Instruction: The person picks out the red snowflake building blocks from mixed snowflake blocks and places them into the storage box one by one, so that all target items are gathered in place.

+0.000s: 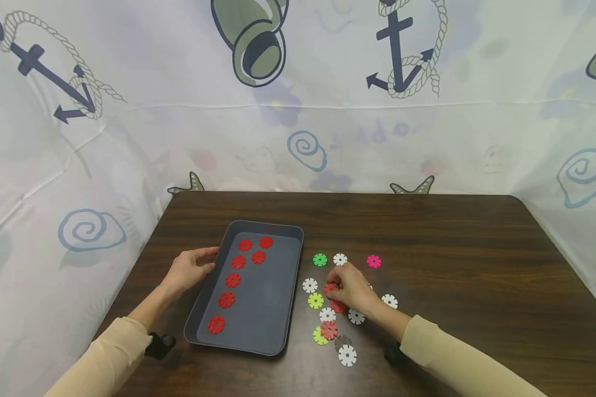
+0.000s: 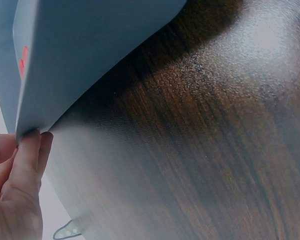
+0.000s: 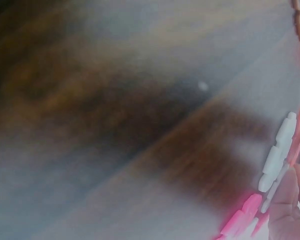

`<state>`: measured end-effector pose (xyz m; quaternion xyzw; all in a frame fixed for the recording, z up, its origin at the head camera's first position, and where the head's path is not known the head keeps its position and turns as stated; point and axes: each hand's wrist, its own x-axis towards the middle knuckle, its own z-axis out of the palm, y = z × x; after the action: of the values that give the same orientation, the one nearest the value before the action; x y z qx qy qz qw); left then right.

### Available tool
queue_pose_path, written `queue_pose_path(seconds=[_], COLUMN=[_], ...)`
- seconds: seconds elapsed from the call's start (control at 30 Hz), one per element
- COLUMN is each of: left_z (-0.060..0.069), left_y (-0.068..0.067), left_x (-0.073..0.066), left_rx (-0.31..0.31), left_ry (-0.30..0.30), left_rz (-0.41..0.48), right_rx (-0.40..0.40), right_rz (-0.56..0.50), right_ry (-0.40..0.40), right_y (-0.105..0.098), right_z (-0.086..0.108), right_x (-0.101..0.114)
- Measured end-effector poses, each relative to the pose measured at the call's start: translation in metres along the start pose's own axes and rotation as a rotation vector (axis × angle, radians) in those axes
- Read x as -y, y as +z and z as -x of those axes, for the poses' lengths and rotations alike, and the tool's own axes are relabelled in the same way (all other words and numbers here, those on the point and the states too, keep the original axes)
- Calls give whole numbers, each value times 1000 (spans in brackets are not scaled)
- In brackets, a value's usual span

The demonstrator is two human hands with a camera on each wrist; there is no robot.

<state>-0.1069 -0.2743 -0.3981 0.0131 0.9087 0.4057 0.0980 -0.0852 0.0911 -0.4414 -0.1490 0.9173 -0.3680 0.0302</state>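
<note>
Head view: left grip [image 1: 189,270] pinches tray rim [image 1: 203,295]; table [image 1: 477,275] extends rightward.

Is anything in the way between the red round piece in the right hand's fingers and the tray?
Yes: a white disc and a yellow-green disc lie between the red disc at the right hand and the tray. The tray's raised edge stands there too.

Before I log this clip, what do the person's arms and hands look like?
The left sleeve and right sleeve are plain pale yellow, ending short of the wrists; a small black device shows near each. The left hand and right hand wear no gloves.
</note>
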Motion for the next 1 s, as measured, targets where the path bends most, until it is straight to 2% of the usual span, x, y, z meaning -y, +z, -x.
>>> queue_pose_path(seconds=[0.47,1.0], left_z=[-1,-2], left_y=[2,2], left_x=[-1,-3], left_rx=[-6,-8], left_ry=[-9,-15], left_rz=[-10,-11], right_rx=[0,-18], right_rz=[12,-30], right_ry=[8,-29], right_y=[-1,-3], right_z=[-1,-4], right_x=[-1,-5])
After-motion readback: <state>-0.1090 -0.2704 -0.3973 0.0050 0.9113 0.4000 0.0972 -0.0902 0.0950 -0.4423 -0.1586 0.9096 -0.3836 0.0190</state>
